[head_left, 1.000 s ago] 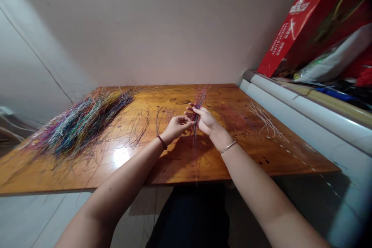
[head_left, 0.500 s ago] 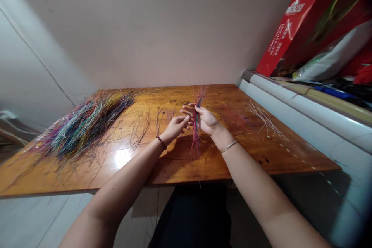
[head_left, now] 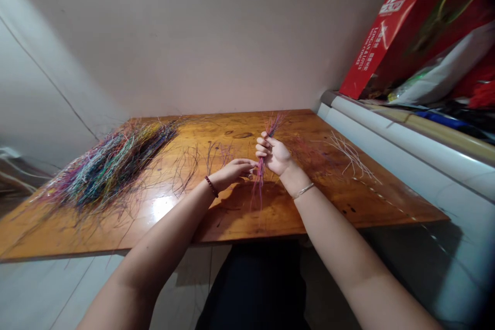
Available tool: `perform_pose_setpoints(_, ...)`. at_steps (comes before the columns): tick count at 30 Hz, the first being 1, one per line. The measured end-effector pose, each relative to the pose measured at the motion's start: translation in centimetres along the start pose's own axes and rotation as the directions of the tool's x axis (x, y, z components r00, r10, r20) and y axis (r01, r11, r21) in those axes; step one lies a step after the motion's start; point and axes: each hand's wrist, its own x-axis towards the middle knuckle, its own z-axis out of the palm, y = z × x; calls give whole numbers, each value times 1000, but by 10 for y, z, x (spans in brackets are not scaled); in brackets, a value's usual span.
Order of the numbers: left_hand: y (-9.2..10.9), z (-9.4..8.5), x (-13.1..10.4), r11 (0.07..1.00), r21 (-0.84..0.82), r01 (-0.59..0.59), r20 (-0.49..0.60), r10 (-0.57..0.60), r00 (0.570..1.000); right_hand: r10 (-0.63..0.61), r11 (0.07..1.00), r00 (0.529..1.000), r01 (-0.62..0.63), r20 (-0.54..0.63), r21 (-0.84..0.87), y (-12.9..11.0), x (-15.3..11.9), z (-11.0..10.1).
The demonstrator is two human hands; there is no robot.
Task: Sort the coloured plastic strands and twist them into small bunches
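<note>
A slim bundle of thin coloured wires [head_left: 260, 178], mostly pink and purple, stands roughly upright above the table. My right hand [head_left: 273, 152] is wrapped round its middle, with the ends fanning out above and below the fist. Just left of it, my left hand [head_left: 234, 171] has its fingers stretched out, their tips at the wires below the right fist. Whether those fingertips pinch any strand is hard to see. A large heap of multicoloured wires [head_left: 112, 165] lies on the table's left side.
Loose dark strands [head_left: 187, 167] lie on the wooden table [head_left: 232, 232] between the heap and my hands. Reddish strands [head_left: 309, 152] and white strands [head_left: 353, 154] are scattered to the right. A red box [head_left: 386, 31] and plastic bags stand on a raised surface at right.
My right hand has closed its fingers round the wire bundle, which it held with fingers partly extended. My left hand has shifted slightly lower, toward the bundle's bottom end.
</note>
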Motion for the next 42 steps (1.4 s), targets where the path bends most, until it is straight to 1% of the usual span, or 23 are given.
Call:
perform_pose_setpoints(3, -1, -2, 1, 999, -29, 39, 70, -37, 997, -27, 1000, 998, 27, -60, 0, -6, 0, -2)
perform_pose_setpoints(6, -2, -2, 0, 997, -8, 74, 164, -72, 984, -45, 998, 992, 50, -115, 39, -11, -1, -4)
perform_pose_setpoints(10, 0, 0, -6, 993, 21, 119, 259, -120, 958, -63, 995, 993, 71, -104, 72, -15, -3, -6)
perform_pose_setpoints(12, 3, 1, -10, 993, 48, 108, 315, -118, 942, -71, 993, 993, 79, -93, 86, -17, -4, -7)
perform_pose_setpoints(14, 6, 1, -13, 992, 101, 79, 402, -113, 909, -74, 990, 992, 85, -100, 111, -19, -4, -8)
perform_pose_setpoints(16, 6, 2, -14, 987, 153, 42, 493, -113, 863, -73, 986, 991, 89, -115, 140, -20, -4, -9)
perform_pose_setpoints(18, 4, 2, -12, 983, 184, 9, 548, -110, 829, -74, 980, 989, 95, -125, 176, -21, -4, -9)
perform_pose_setpoints(23, -6, 2, -5, 973, 226, -44, 561, -93, 823, -61, 959, 992, 88, -108, 269, -22, -3, -10)
perform_pose_setpoints(26, -7, 2, -3, 977, 212, -24, 605, -112, 788, -56, 949, 995, 78, -82, 307, -22, -2, -12)
perform_pose_setpoints(27, -7, 2, -3, 978, 210, -17, 611, -117, 783, -55, 945, 996, 75, -72, 318, -23, -2, -13)
perform_pose_setpoints(31, -5, -1, -3, 975, 220, -6, 608, -132, 783, -67, 938, 998, 70, -23, 339, -23, -1, -18)
perform_pose_setpoints(32, -4, -2, -4, 975, 222, 0, 617, -141, 774, -70, 939, 997, 70, -13, 336, -24, -1, -19)
perform_pose_setpoints(33, -2, -3, -5, 973, 230, 8, 637, -157, 755, -70, 940, 997, 69, -7, 334, -24, -1, -19)
perform_pose_setpoints(34, 1, -4, -6, 969, 247, 16, 665, -181, 725, -69, 940, 998, 67, -8, 335, -25, -1, -20)
perform_pose_setpoints(37, 11, -9, -14, 947, 320, 28, 749, -271, 604, -59, 935, 998, 65, -26, 350, -28, -3, -19)
perform_pose_setpoints(38, 14, -11, -17, 940, 340, 28, 762, -293, 577, -60, 933, 998, 68, -33, 353, -30, -4, -19)
perform_pose_setpoints(39, 16, -14, -20, 938, 345, 27, 764, -298, 572, -63, 933, 997, 72, -38, 352, -31, -4, -19)
perform_pose_setpoints(40, 18, -18, -22, 948, 317, 24, 756, -268, 597, -67, 935, 997, 78, -43, 347, -32, -5, -19)
perform_pose_setpoints(41, 18, -23, -24, 969, 246, 17, 736, -199, 647, -72, 938, 996, 84, -47, 336, -34, -6, -19)
perform_pose_setpoints(42, 18, -29, -25, 992, 127, -2, 688, -86, 720, -77, 944, 996, 89, -50, 318, -35, -6, -19)
